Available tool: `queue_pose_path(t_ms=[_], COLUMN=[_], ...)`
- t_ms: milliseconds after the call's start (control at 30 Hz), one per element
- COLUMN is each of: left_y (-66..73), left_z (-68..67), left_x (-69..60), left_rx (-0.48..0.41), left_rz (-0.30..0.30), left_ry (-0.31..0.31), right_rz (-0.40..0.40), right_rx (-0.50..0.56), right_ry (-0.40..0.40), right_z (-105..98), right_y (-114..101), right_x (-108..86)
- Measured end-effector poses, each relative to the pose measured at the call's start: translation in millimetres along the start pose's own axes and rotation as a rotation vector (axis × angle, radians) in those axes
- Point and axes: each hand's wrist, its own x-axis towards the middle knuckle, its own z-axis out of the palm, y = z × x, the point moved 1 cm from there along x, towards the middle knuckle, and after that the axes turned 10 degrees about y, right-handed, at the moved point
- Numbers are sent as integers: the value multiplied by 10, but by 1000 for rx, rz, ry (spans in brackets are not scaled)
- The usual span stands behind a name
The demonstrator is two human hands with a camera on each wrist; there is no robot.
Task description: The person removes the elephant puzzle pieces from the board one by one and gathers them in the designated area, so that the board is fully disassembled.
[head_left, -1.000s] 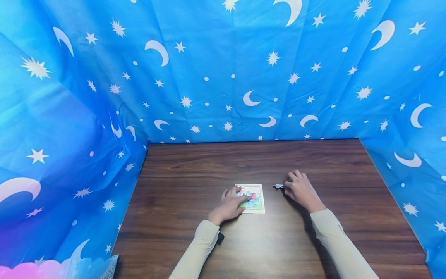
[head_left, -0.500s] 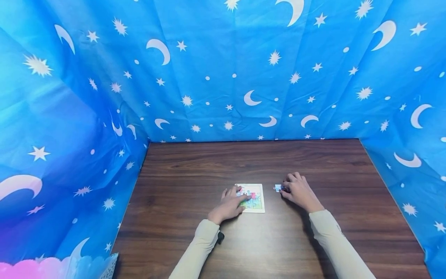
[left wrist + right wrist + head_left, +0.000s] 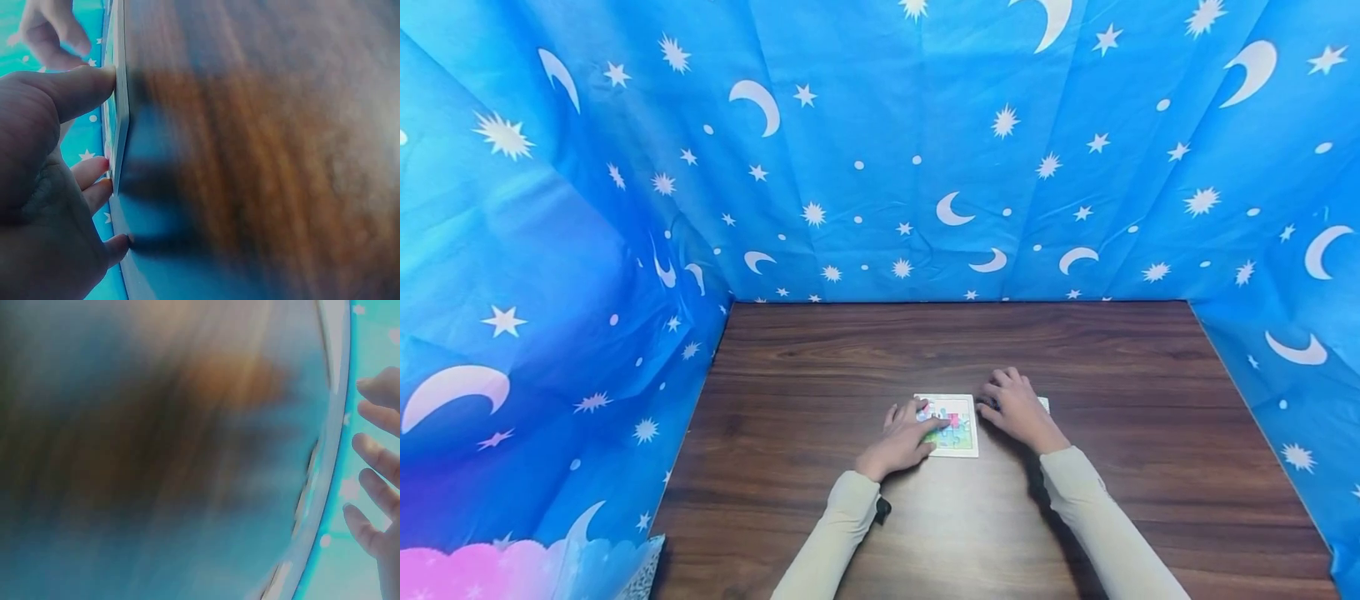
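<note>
At the far left, well beyond the left hand, a blue curtain (image 3: 572, 275) printed with white stars and moons hangs, with a pink-and-blue scalloped edge (image 3: 497, 575) low in the corner on the person's side. A pale left sleeve (image 3: 831, 525) reaches up toward the left hand, and a small dark object (image 3: 883, 510) sits at its cuff, just behind the wrist. The left hand (image 3: 897, 440) lies over the left part of a square puzzle board (image 3: 972, 433), fingers apart, its extended thumb pressing on the joined pieces and other fingertips touching near the board's edge. Just ahead of the thumb tip shows a red piece (image 3: 953, 418). The board's pale right rim stands between the two hands, near the right fingertips. The right hand (image 3: 1017, 412) is spread, its fingers separated and slightly bent over the brown wooden table (image 3: 820, 358). A light puzzle piece (image 3: 1044, 405) peeks out just right of that hand, partly hidden by it. A pale right sleeve (image 3: 1097, 508) runs back from the right wrist.
</note>
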Motion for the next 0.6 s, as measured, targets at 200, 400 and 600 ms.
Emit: queue_pose_path(t_ms=[200,400,600], left_y=[-14,-35,-32], left_z=[13,47,-21], left_x=[7,14,-1], left_rx=[-4,-38,-52], left_rz=[-13,-28,-51], left_ry=[-6,22,58], right_rz=[-42,-76,-84], right_rx=[77,130,119], right_ry=[-27,-67,-87], right_z=[167,306,373], right_y=[-219,-378,-450], right_x=[198,287,292])
